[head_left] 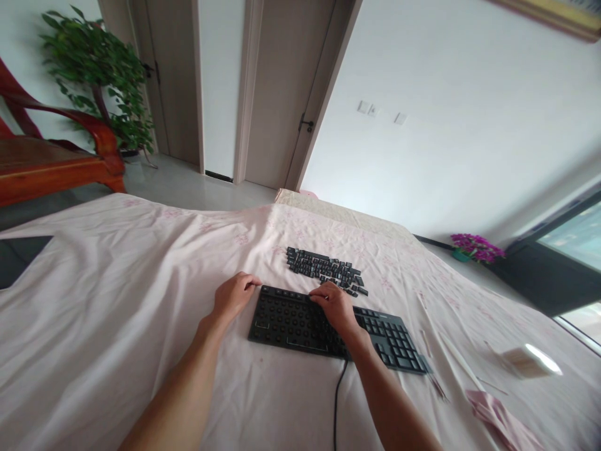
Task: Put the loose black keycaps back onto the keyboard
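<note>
A black keyboard (pixel 291 316) lies on the pink cloth in front of me. Its left part is stripped of keycaps, while the right part and number pad still carry theirs. My left hand (pixel 233 293) is closed at the keyboard's upper left corner, its fingertips against the edge. Over the middle of the keyboard, my right hand (pixel 334 305) pinches at the top row; what is between the fingertips is hidden. Just beyond the keyboard, loose black keycaps (pixel 323 266) lie in rough rows. A cable (pixel 337 401) runs from the keyboard's near edge toward me.
To the right on the cloth (pixel 220 388) lie thin tools (pixel 437 383), a clear tub of cotton swabs (pixel 528 362), loose swabs and a pink rag (pixel 500 413). A dark flat object (pixel 21 257) is at the left edge. Beyond stand a wooden chair (pixel 61 163) and a plant (pixel 101 81).
</note>
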`<state>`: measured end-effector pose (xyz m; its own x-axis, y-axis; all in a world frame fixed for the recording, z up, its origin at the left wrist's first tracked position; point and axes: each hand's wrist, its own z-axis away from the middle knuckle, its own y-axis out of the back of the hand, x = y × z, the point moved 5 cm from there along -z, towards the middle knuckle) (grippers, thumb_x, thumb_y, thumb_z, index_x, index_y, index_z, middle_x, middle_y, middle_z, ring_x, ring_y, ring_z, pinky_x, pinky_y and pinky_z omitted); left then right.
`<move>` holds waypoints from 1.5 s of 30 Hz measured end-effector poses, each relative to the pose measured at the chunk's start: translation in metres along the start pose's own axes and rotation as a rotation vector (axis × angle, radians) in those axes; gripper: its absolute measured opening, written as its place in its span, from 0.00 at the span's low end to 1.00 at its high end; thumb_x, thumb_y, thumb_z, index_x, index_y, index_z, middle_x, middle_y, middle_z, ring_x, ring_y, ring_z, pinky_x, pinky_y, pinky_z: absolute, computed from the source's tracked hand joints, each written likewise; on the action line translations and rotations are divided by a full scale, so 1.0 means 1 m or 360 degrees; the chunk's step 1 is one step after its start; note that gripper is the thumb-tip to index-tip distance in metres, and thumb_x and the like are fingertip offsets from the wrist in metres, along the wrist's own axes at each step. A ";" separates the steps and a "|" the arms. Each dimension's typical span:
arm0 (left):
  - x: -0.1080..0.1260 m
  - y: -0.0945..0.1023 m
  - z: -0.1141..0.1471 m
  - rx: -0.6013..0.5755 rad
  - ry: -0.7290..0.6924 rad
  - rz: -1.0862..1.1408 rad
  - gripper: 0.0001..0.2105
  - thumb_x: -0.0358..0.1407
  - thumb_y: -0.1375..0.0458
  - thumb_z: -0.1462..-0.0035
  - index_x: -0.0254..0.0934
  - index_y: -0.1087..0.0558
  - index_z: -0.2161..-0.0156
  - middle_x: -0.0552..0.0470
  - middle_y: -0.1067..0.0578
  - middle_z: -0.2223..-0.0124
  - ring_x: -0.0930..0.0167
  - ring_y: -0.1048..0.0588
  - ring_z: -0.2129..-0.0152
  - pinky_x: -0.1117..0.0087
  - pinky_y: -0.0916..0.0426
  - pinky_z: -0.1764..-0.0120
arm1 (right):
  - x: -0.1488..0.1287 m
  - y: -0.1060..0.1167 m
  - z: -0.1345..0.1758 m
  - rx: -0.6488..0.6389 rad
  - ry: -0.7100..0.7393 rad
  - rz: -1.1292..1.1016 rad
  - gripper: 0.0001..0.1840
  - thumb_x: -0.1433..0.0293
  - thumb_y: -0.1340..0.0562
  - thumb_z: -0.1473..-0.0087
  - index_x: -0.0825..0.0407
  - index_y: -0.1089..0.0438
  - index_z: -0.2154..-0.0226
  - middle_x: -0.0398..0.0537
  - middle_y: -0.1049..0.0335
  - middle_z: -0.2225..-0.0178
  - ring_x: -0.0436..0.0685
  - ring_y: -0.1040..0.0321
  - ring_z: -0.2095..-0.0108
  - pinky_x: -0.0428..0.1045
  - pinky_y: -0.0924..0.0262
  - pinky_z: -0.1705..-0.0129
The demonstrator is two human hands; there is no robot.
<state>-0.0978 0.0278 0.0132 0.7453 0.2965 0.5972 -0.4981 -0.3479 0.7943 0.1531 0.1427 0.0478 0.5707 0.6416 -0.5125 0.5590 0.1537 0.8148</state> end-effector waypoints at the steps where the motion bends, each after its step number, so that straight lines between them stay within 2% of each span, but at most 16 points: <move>1: 0.000 0.000 0.000 0.0001 0.0003 -0.0005 0.11 0.34 0.49 0.45 0.49 0.24 0.63 0.60 0.24 0.55 0.73 0.26 0.62 0.75 0.38 0.64 | 0.000 0.000 0.000 -0.0006 -0.0002 0.0004 0.08 0.68 0.39 0.49 0.46 0.23 0.69 0.44 0.27 0.67 0.54 0.32 0.64 0.47 0.42 0.60; 13: 0.002 0.001 0.000 -0.0030 0.0010 -0.0002 0.11 0.34 0.49 0.44 0.48 0.24 0.62 0.59 0.24 0.55 0.74 0.27 0.61 0.76 0.38 0.63 | -0.021 0.002 0.005 -0.0034 0.0104 0.0349 0.07 0.69 0.39 0.47 0.47 0.24 0.67 0.44 0.28 0.65 0.54 0.35 0.61 0.47 0.45 0.56; 22: 0.000 0.000 0.000 -0.0012 -0.0002 0.0010 0.12 0.33 0.49 0.44 0.48 0.24 0.62 0.60 0.24 0.55 0.74 0.26 0.61 0.75 0.38 0.63 | -0.033 0.000 0.007 -0.0138 0.0077 0.0636 0.11 0.67 0.43 0.42 0.46 0.24 0.65 0.46 0.29 0.65 0.54 0.37 0.61 0.47 0.47 0.56; 30: 0.000 0.000 0.001 -0.0015 -0.0017 0.0016 0.12 0.33 0.50 0.45 0.48 0.25 0.62 0.60 0.24 0.55 0.73 0.27 0.61 0.75 0.38 0.63 | -0.044 -0.006 0.018 -0.0130 0.0157 0.0854 0.16 0.71 0.49 0.39 0.48 0.27 0.70 0.47 0.32 0.66 0.55 0.40 0.62 0.47 0.49 0.61; 37: 0.002 0.001 0.002 -0.0029 0.0009 0.0000 0.12 0.33 0.50 0.44 0.48 0.25 0.61 0.59 0.24 0.55 0.73 0.27 0.61 0.75 0.38 0.64 | -0.046 -0.018 0.030 -0.0144 0.0159 0.1084 0.14 0.78 0.46 0.45 0.49 0.31 0.59 0.51 0.34 0.62 0.57 0.43 0.59 0.51 0.49 0.58; 45: 0.002 0.001 0.003 -0.0010 0.0015 -0.0012 0.12 0.33 0.50 0.44 0.48 0.25 0.62 0.60 0.24 0.54 0.73 0.27 0.60 0.75 0.38 0.63 | -0.051 -0.020 0.036 -0.0143 0.0170 0.1101 0.18 0.78 0.47 0.46 0.48 0.33 0.55 0.51 0.35 0.59 0.59 0.43 0.58 0.53 0.51 0.57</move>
<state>-0.0956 0.0257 0.0149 0.7448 0.3072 0.5923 -0.4953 -0.3402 0.7993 0.1346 0.0799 0.0483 0.7122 0.6842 0.1569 0.0347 -0.2576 0.9656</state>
